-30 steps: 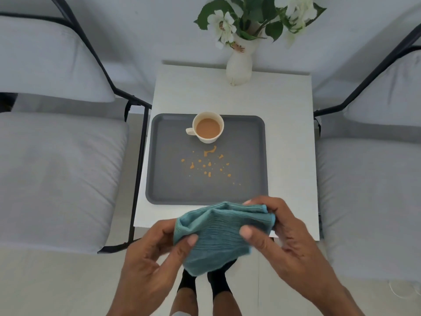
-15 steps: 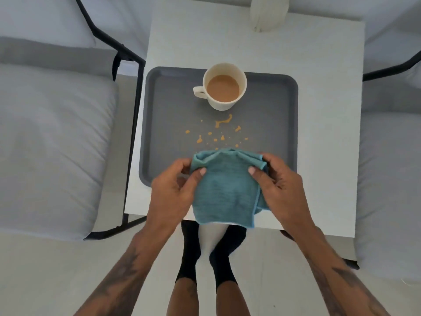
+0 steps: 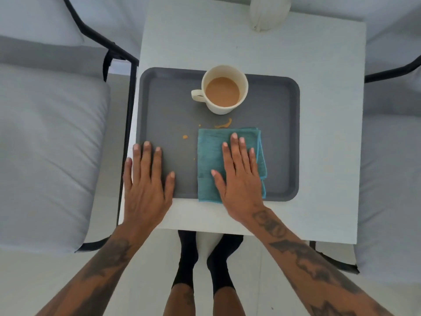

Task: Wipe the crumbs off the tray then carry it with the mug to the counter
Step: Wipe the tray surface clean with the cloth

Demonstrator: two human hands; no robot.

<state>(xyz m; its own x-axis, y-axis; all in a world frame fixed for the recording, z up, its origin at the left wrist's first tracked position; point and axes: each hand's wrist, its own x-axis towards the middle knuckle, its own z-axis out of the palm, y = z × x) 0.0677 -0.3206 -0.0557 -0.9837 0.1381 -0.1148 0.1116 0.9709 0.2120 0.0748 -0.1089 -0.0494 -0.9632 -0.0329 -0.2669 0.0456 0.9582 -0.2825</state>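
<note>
Flat dark grey plastic tray (image 3: 275, 137) on a square white table (image 3: 319, 110), set toward its left edge; no readable writing anywhere. Cream ceramic mug (image 3: 224, 90) near the tray's far edge, handle to the left, roughly half full of milky brown drink. Orange crumbs (image 3: 185, 137) and a smear just beyond a folded teal cloth (image 3: 208, 165) at the tray's near edge. Right hand (image 3: 239, 176) spread flat, pressing the cloth, gripping nothing. Left hand (image 3: 145, 181) open, flat on the tray's near-left corner.
</note>
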